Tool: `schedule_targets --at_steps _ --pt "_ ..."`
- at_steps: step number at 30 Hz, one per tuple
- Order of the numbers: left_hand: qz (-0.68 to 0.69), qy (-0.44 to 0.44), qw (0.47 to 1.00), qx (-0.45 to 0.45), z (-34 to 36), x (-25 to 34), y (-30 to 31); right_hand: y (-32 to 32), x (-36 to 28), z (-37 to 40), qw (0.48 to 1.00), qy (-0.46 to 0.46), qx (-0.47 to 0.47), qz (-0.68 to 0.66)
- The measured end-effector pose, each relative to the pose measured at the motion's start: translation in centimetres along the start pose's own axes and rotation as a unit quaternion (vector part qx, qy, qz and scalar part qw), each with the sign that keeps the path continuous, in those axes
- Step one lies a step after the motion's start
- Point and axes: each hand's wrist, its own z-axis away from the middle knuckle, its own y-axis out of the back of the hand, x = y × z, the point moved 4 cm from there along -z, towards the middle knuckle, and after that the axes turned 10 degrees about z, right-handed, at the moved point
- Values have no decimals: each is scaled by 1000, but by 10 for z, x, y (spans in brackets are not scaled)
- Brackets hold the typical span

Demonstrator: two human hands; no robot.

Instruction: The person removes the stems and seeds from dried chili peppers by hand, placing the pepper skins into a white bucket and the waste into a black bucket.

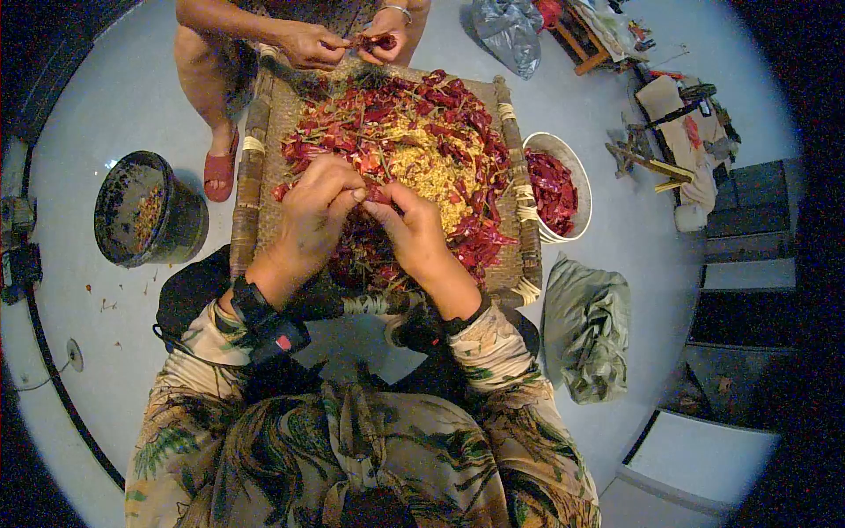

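Over a woven tray with a wooden frame [253,167], my two hands meet at a dried red chili pepper [377,193]. My left hand [315,204] pinches one end of it, thumb and fingers pressed together. From the other side my right hand [414,231] grips the same pepper between thumb and finger. Below them, dried red chilies [471,110] lie heaped around a pile of yellow seeds [422,167], mixed with stems. Part of the heap is hidden under my hands.
Across the tray, another person's hands [343,44] hold a dark red pepper. A white bucket [584,220] with red peppers stands right, a dark bucket [185,233] with scraps left. A grey-green sack [588,330] lies at lower right, a plastic bag [510,35] at the back.
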Motion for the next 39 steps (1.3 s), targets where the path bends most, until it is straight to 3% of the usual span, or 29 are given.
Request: schedule_targets --at_steps 6,9,18,24,27,30,31,34,38,39 --pt "70 43 996 33 -1 -4 -2 -3 1 1 999 13 26 -27" --pt "163 150 974 44 4 -8 -5 -1 -4 1 1000 14 19 -13" --pt "404 351 841 80 18 -34 -11 -1 -17 2 999 41 3 -12" --pt "531 397 743 90 28 -46 -16 -2 -21 4 994 91 38 41" --pt "500 389 764 126 30 -51 -14 -7 -15 4 986 123 65 93" --pt "476 297 813 156 28 -65 2 -3 -14 8 972 160 102 140" --pt "426 356 811 185 21 -71 19 0 -14 9 966 173 115 155" --pt "509 345 770 168 6 -62 34 5 -6 6 973 143 99 154" --pt "568 379 711 167 3 -42 27 9 34 -4 996 -70 47 -30" --pt "571 392 700 174 1 -38 26 18 36 -9 992 -87 49 -74"
